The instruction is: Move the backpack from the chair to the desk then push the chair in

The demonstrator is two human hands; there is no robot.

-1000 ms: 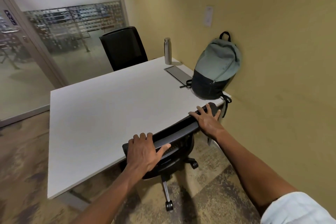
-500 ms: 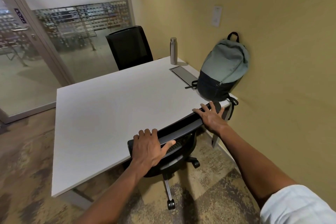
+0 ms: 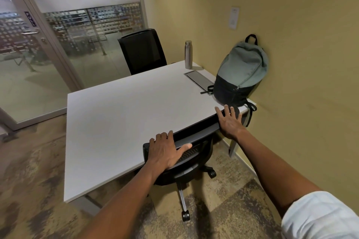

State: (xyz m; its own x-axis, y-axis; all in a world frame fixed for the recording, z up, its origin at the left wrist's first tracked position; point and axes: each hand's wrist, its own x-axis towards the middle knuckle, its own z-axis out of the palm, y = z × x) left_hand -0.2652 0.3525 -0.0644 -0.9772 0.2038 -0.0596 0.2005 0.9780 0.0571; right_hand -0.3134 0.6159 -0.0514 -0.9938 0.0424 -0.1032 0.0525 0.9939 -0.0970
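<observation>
A grey-green and black backpack (image 3: 240,75) stands upright on the white desk (image 3: 124,114), at its far right corner, leaning against the yellow wall. A black office chair (image 3: 194,153) sits tucked under the desk's near edge, its backrest top against the edge and its seat hidden beneath. My left hand (image 3: 167,149) rests on the left end of the backrest top, fingers over it and thumb along the back. My right hand (image 3: 230,120) lies flat on the right end of the backrest, fingers spread.
A steel bottle (image 3: 188,54) and a grey cable hatch (image 3: 200,81) are at the desk's far right. A second black chair (image 3: 142,50) stands behind the desk. A glass door and partition (image 3: 48,60) close the left side. The yellow wall runs along the right.
The view has drifted slightly back and left. Both hands stay on the chair's backrest, and the chair sits about as deep under the desk as before.
</observation>
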